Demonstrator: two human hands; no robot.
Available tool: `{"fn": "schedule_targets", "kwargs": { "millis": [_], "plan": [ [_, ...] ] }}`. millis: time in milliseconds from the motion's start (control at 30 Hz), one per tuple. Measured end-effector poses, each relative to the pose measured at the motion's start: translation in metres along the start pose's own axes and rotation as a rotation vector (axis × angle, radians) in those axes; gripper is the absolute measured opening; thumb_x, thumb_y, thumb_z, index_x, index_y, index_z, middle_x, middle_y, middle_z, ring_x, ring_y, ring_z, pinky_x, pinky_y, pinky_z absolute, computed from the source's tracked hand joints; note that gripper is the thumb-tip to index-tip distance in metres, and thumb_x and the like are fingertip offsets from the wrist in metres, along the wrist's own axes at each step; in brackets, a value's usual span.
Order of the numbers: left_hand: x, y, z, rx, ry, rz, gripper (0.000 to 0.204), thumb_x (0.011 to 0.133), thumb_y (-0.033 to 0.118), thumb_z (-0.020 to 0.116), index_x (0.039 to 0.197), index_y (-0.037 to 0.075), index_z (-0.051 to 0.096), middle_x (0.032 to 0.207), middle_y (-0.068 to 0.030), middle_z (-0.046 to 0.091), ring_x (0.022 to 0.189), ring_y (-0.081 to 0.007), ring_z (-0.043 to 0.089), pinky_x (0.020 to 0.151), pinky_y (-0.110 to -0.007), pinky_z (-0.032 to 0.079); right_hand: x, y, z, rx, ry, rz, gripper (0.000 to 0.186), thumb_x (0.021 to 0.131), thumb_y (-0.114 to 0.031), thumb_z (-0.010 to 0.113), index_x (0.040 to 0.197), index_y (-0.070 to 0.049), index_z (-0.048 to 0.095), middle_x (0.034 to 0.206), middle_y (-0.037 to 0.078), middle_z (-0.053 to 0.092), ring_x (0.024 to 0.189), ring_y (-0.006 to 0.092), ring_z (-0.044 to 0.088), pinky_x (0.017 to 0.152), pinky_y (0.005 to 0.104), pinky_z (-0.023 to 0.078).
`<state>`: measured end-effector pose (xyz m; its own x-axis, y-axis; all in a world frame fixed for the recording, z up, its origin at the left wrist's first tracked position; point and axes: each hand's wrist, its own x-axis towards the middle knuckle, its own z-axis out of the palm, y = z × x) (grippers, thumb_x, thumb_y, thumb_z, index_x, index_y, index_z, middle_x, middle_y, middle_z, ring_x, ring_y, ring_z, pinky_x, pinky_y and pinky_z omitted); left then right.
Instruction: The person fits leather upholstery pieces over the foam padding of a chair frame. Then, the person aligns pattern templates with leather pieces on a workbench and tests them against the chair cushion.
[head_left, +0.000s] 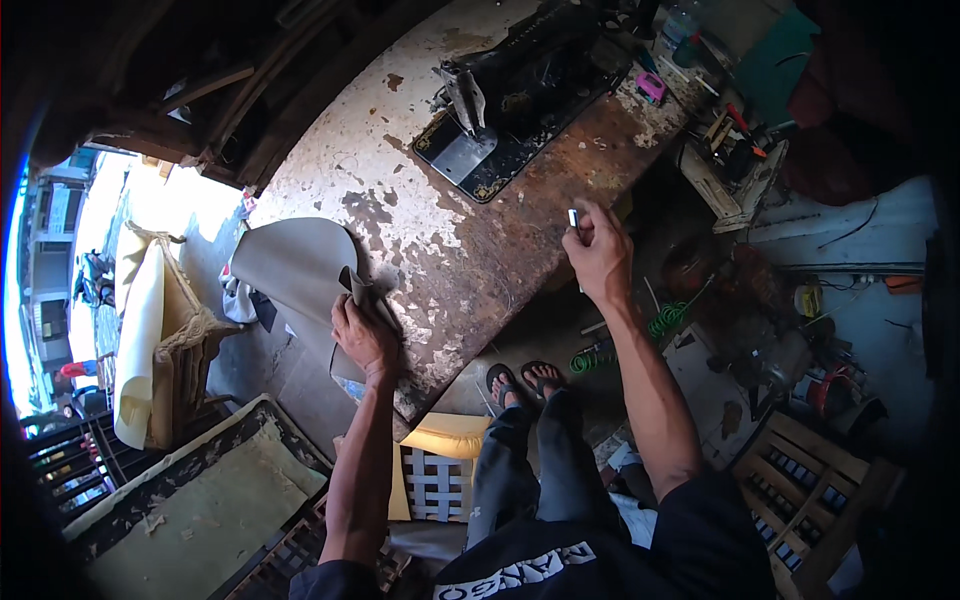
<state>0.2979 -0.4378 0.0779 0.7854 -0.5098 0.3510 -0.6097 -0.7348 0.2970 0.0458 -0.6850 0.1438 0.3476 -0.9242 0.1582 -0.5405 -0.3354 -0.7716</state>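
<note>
My left hand (362, 335) is closed on the edge of a grey sheet of upholstery material (300, 258), which looks like vinyl or leatherette. The sheet drapes over the left edge of the worn table (430, 250), and a fold of it stands up above my fingers. Over the table's right edge, my right hand (602, 258) pinches a slim white pen-like stick (573, 217) with a dark band near its top. Its exact kind is too small to tell. Farther back on the table sits a black sewing machine (540, 85) with a bright metal plate.
A pink tool (650, 87) lies right of the machine, beside an open wooden drawer (735, 165) of tools. A green coiled hose (668, 318) lies on the floor. At left stand a rolled cream sheet (140, 350) and a frame with a worn panel (200, 510). A webbed seat (437, 480) is near my legs.
</note>
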Motion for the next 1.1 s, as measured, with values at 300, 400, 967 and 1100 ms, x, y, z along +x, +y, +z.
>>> {"fn": "schedule_targets", "kwargs": {
  "millis": [300, 400, 967, 1100],
  "plan": [
    [-0.003, 0.003, 0.000, 0.131, -0.078, 0.013, 0.029, 0.096, 0.020, 0.053, 0.120, 0.004, 0.057, 0.132, -0.0107, 0.055, 0.125, -0.0262, 0.049, 0.102, -0.041, 0.034, -0.205, 0.087, -0.066, -0.071, 0.027, 0.620, 0.041, 0.082, -0.009, 0.068, 0.123, -0.005, 0.063, 0.083, 0.006, 0.067, 0.074, 0.0158, 0.064, 0.072, 0.0329, 0.052],
    [-0.004, 0.003, 0.000, 0.077, -0.099, 0.007, 0.030, 0.092, 0.015, 0.052, 0.120, 0.006, 0.057, 0.132, -0.0109, 0.053, 0.126, -0.0281, 0.048, 0.103, -0.042, 0.034, -0.244, 0.112, -0.069, -0.140, 0.071, 0.637, 0.039, 0.080, -0.011, 0.069, 0.118, -0.004, 0.066, 0.083, 0.008, 0.068, 0.075, 0.0189, 0.066, 0.072, 0.0345, 0.053],
    [-0.003, 0.006, 0.020, 0.130, -0.070, -0.005, 0.031, 0.092, 0.015, 0.052, 0.122, 0.007, 0.056, 0.132, -0.0081, 0.053, 0.125, -0.0247, 0.049, 0.101, -0.040, 0.035, -0.284, 0.128, -0.122, -0.428, -0.230, 0.636, 0.035, 0.079, -0.015, 0.071, 0.113, -0.010, 0.069, 0.096, 0.014, 0.069, 0.094, 0.0316, 0.067, 0.082, 0.0414, 0.053],
    [-0.003, 0.012, 0.015, 0.140, -0.090, -0.028, 0.031, 0.092, 0.014, 0.052, 0.122, 0.007, 0.056, 0.132, -0.0079, 0.053, 0.124, -0.0242, 0.049, 0.102, -0.040, 0.035, -0.277, 0.128, -0.126, -0.423, -0.178, 0.558, 0.034, 0.079, -0.014, 0.070, 0.113, -0.011, 0.069, 0.094, 0.014, 0.068, 0.093, 0.0315, 0.067, 0.082, 0.0417, 0.053]
  ]
}}
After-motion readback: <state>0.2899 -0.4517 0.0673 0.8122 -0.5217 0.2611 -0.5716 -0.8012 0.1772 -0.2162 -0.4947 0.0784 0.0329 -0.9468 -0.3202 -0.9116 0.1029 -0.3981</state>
